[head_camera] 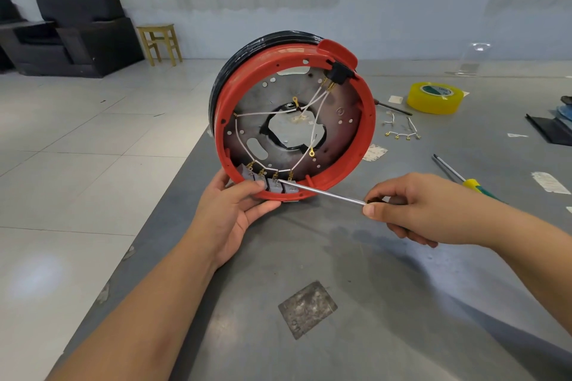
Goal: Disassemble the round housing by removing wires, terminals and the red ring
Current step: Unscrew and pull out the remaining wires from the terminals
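The housing stands on edge on the grey table, near its left border, open face toward me. The red ring rims it; white wires cross the metal plate inside, ending in brass terminals plugged into grey blocks at the housing's bottom. My left hand grips the lower rim, thumb hooked over the ring beside the blocks, fingers curled beneath. My right hand, right of the housing, pinches the handle of a screwdriver, its tip resting at the third block's terminal.

To do this step well, I judge the tip should lever close under the brass tab, away from my thumb, while the left hand holds the rim steady.

Right of the housing lie loose wires, a yellow tape roll and a second screwdriver. The roll's label and a stamp on the plate are too small to read.
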Demonstrator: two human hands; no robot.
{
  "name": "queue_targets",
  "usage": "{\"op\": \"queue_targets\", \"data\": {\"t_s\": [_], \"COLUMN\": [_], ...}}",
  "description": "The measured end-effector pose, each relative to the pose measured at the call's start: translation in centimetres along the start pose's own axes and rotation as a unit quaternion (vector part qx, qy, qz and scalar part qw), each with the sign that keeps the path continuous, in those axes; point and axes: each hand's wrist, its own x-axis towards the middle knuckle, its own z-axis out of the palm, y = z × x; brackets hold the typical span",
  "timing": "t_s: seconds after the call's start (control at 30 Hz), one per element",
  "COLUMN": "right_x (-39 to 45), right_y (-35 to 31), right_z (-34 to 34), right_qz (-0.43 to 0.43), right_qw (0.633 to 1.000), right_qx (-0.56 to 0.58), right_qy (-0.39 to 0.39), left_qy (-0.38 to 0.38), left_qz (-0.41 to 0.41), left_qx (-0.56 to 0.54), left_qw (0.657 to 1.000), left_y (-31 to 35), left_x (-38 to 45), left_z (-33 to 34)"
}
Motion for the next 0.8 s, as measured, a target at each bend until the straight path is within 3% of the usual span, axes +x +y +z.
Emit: {"op": "queue_targets", "data": {"t_s": [0.43, 0.8], "right_x": [-0.4, -0.3], "right_y": [0.1, 0.6], "right_z": [1.0, 3.3], "right_qz": [-0.035, -0.048], "right_qw": [0.964, 0.952], "right_qx": [-0.244, -0.277], "right_qy": [0.101, 0.125], "left_qy": [0.009, 0.023], "left_qz": [-0.014, 0.0], "left_qx": [-0.005, -0.005], "left_qw": [1.0, 1.0], "left_y": [0.3, 0.3], "left_x": [0.0, 0.2], "left_z": [0.2, 0.0]}}
